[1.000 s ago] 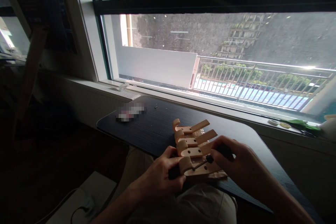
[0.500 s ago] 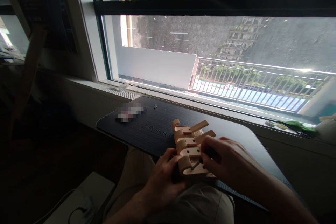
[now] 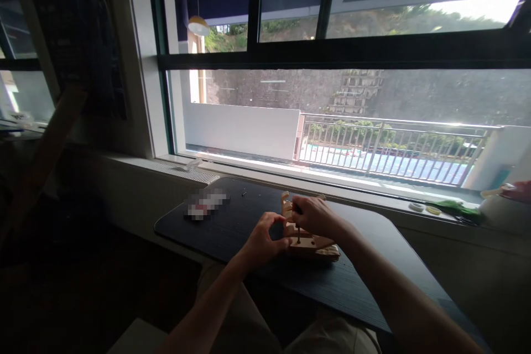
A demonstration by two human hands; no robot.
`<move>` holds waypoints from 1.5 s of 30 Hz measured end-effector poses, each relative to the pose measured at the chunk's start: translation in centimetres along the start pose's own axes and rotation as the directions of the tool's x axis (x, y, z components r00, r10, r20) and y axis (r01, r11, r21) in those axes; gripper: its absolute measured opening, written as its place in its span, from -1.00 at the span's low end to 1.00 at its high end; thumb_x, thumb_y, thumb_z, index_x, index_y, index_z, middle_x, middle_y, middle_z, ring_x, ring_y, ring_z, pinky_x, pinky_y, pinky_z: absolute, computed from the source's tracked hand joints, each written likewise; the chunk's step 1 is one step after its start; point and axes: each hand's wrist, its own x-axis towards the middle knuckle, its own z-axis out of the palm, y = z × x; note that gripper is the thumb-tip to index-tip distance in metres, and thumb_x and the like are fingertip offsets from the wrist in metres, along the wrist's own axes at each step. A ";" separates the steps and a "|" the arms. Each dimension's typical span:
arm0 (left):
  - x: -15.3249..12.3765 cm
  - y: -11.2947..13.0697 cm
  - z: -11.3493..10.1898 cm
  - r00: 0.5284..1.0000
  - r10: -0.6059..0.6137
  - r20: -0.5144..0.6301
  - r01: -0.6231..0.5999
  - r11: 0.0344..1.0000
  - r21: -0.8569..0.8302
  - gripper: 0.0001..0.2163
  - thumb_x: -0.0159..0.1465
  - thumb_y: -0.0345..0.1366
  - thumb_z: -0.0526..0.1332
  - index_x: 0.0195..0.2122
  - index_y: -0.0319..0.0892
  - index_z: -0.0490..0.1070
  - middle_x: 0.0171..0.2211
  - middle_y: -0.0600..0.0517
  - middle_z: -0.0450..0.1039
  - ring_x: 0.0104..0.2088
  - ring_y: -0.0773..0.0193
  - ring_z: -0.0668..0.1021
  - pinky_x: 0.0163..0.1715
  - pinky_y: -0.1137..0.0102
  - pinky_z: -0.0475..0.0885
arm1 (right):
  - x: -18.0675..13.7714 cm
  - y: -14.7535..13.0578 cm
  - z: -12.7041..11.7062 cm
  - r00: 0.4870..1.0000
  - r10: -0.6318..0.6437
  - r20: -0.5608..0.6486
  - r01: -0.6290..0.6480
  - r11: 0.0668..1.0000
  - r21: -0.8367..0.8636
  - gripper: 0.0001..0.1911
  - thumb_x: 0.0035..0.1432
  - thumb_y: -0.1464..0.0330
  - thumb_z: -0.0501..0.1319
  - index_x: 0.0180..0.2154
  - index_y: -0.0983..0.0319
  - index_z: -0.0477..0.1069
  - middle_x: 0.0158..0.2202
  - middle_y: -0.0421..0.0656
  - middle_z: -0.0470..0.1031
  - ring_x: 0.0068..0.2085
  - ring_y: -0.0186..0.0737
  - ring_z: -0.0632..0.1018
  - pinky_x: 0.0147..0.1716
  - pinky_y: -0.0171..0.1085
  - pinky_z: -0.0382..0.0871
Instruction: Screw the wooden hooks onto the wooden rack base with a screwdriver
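On the dark table lies a wooden piece (image 3: pixel 307 243) with several curled slats and round holes in its flat strips. My left hand (image 3: pixel 264 239) grips its left side, thumb at the near edge and fingers curved round the curls. Wrapped round the handle of a screwdriver (image 3: pixel 298 233), my right hand (image 3: pixel 314 215) sits above the wood. The thin shaft points straight down, with its tip at a hole in the nearest strip. My right hand hides most of the handle and part of the slats behind it.
The dark table (image 3: pixel 232 232) stands against a window sill (image 3: pixel 352 192). A blurred-out item (image 3: pixel 205 204) lies at its left end, and a small screw-like bit (image 3: pixel 244 193) sits near the back edge. Green stuff (image 3: pixel 458 210) and round lids (image 3: pixel 416 207) rest on the sill at right.
The wooden piece has moved off the near edge, further onto the table, and has turned. The screwdriver went from slanted to upright. My head view has tilted up.
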 end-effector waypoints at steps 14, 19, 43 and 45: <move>2.8 1.2 4.3 0.978 0.170 -0.123 -0.106 0.906 0.411 -0.97 0.08 -0.37 0.29 -0.48 -0.10 0.49 -0.09 0.03 0.37 -0.06 0.13 0.38 -0.07 0.20 0.33 | -0.5 0.2 -3.7 0.995 -0.065 0.080 0.068 0.997 -0.035 -0.78 0.11 0.25 0.11 -0.26 0.12 0.48 -0.34 -0.15 0.56 -0.31 -0.19 0.53 -0.45 -0.33 0.17; 2.6 1.4 4.2 0.985 0.131 -0.116 -0.072 0.906 0.417 -0.95 0.09 -0.34 0.28 -0.50 -0.11 0.47 -0.03 0.04 0.35 -0.03 0.12 0.37 -0.02 0.18 0.30 | -0.7 0.2 -2.5 0.996 -0.044 0.077 0.047 0.998 -0.040 -0.70 0.20 0.25 0.01 -0.27 0.20 0.47 -0.30 -0.05 0.55 -0.24 -0.15 0.52 -0.34 -0.30 0.21; 3.0 0.9 4.3 0.987 0.144 -0.069 -0.111 0.928 0.355 -0.92 0.11 -0.39 0.27 -0.51 -0.13 0.51 -0.14 -0.01 0.43 -0.07 0.11 0.40 -0.09 0.18 0.34 | 0.1 1.8 -4.0 0.993 -0.102 0.062 0.100 0.994 0.030 -0.74 0.10 0.25 0.12 -0.19 0.11 0.49 -0.33 -0.20 0.55 -0.36 -0.30 0.48 -0.44 -0.38 0.15; 3.0 0.7 4.3 0.988 0.142 -0.067 -0.111 0.932 0.345 -0.93 0.11 -0.39 0.26 -0.50 -0.13 0.51 -0.12 -0.01 0.42 -0.06 0.12 0.40 -0.08 0.19 0.34 | 0.1 1.6 -3.8 0.992 -0.108 0.061 0.107 0.994 0.026 -0.74 0.12 0.28 0.09 -0.19 0.12 0.50 -0.33 -0.19 0.55 -0.34 -0.29 0.49 -0.41 -0.37 0.16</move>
